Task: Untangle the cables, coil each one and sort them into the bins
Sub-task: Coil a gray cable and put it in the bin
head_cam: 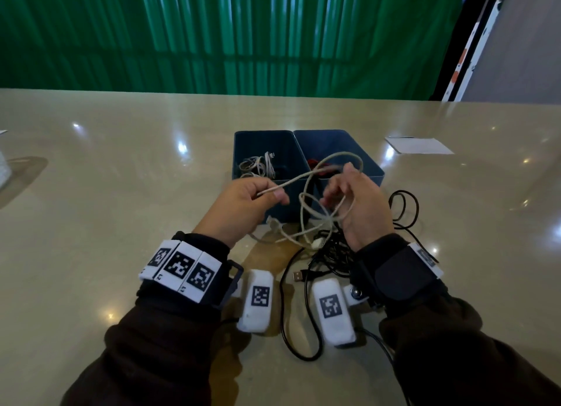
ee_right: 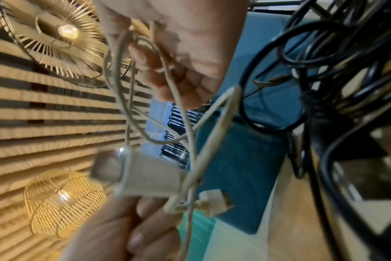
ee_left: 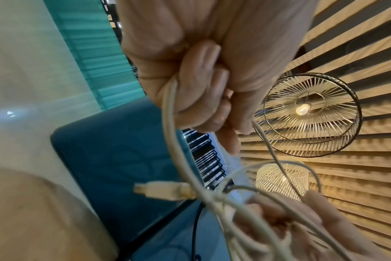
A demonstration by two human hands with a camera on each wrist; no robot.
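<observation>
Left hand (head_cam: 243, 203) fingers clamped on thin beige USB cable (head_cam: 306, 207), right hand (head_cam: 359, 207) fingers curled through its loops, near two blue plastic bins (head_cam: 368, 166).

Head view sharp, evenly lit; ceiling-light glare spots on glossy table (head_cam: 121, 193). Wrist views motion-blurred, strongly warped at edges (fisheye). Warm glow from woven lamps (ee_left: 306, 109) overhead; near cable (ee_right: 145, 176) out of focus.
</observation>
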